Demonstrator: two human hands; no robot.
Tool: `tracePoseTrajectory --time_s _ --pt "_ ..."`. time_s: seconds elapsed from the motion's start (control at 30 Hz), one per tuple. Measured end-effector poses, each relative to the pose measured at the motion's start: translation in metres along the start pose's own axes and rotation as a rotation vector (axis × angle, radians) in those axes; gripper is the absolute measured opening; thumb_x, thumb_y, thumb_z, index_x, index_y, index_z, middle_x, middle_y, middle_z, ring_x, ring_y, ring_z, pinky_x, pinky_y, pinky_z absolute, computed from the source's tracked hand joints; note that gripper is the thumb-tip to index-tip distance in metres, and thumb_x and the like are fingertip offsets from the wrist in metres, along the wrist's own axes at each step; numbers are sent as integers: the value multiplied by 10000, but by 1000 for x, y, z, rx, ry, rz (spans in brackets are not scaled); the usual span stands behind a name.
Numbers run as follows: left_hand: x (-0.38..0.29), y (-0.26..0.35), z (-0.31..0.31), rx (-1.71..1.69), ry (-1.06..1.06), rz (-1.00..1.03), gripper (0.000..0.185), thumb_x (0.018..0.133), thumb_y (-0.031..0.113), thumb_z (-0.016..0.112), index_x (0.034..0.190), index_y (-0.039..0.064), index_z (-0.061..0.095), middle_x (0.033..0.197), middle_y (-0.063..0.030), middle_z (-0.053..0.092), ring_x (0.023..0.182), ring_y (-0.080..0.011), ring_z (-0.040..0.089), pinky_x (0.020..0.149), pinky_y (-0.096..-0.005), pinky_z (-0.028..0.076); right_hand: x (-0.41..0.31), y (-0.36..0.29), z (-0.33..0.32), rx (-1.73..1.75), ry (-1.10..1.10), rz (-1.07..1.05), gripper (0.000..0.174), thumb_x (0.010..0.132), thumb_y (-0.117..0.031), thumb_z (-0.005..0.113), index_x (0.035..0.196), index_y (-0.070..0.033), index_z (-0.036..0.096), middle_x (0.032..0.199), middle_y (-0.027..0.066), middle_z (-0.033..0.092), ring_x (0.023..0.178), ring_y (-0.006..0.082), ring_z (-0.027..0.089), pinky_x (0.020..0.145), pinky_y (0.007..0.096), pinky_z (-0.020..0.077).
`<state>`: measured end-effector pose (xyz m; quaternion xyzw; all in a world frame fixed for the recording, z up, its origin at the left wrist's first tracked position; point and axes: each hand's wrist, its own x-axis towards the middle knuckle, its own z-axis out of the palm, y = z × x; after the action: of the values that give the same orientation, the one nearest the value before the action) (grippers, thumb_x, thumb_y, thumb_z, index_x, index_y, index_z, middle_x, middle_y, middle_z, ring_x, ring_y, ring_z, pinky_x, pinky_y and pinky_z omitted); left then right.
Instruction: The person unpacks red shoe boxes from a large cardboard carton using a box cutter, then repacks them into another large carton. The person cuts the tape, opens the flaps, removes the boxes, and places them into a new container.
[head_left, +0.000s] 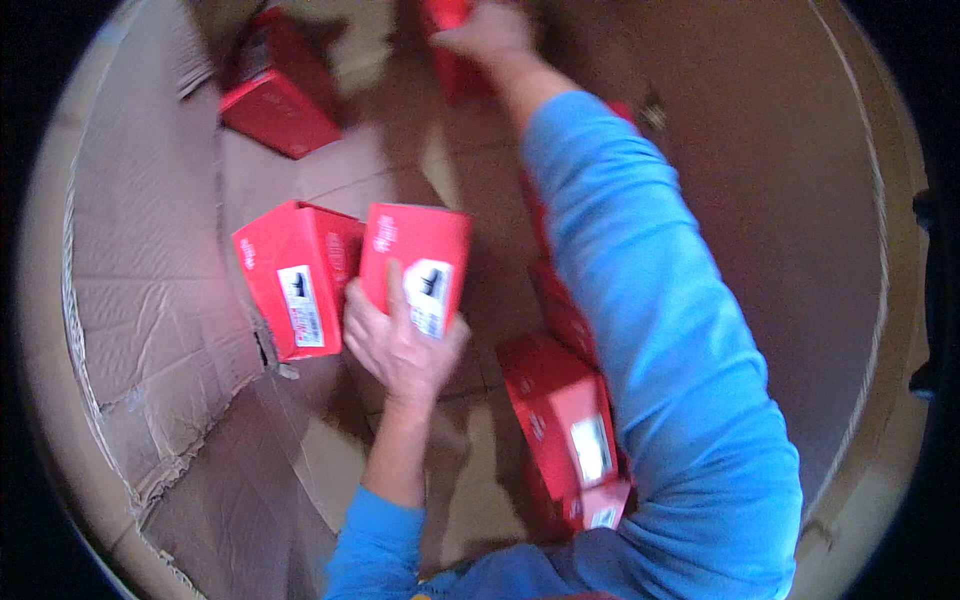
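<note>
My left hand grips a red cardboard box around its lower end, the index finger lying along its face. That box bears a white label with a dark picture. Close on its left is another red labelled box, by the torn cardboard wall. My right hand reaches to the far end, its fingers around a red box at the top edge; both are blurred and partly cut off. Further red boxes lie under my right forearm, which hides part of them.
All this sits inside a large corrugated cardboard carton, with a torn left wall and a tall right wall. A red box lies tilted at the far left. Brown cardboard forms the bottom.
</note>
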<state>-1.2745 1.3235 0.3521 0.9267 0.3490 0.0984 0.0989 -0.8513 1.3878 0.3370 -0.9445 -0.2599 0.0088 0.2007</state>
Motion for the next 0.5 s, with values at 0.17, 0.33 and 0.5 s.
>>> tracePoseTrajectory --time_s 0.17,0.33,0.5 --pt "-1 5 -4 -13 93 64 1029 616 411 870 1528 149 471 1437 -329 410 1259 -493 482 1039 -583 398 -159 -41 -65 28 359 50 1028 553 -461 881 1466 -150 526 1179 285 543 1096 462 575 951 536 512" --pt "-34 -1 -27 -67 76 23 1077 598 407 889 1541 145 440 1391 -336 445 1261 -501 482 1049 -579 400 -269 -54 -109 80 184 131 914 564 -397 846 1396 -141 567 1130 262 561 1068 450 586 913 546 516" --pt "-135 -18 -80 -53 0 -159 1159 598 412 925 1568 105 371 1432 -311 422 1309 -485 454 1074 -599 383 -372 -53 -136 106 211 141 870 593 -342 829 1384 -100 560 1085 239 538 997 442 582 881 535 506"
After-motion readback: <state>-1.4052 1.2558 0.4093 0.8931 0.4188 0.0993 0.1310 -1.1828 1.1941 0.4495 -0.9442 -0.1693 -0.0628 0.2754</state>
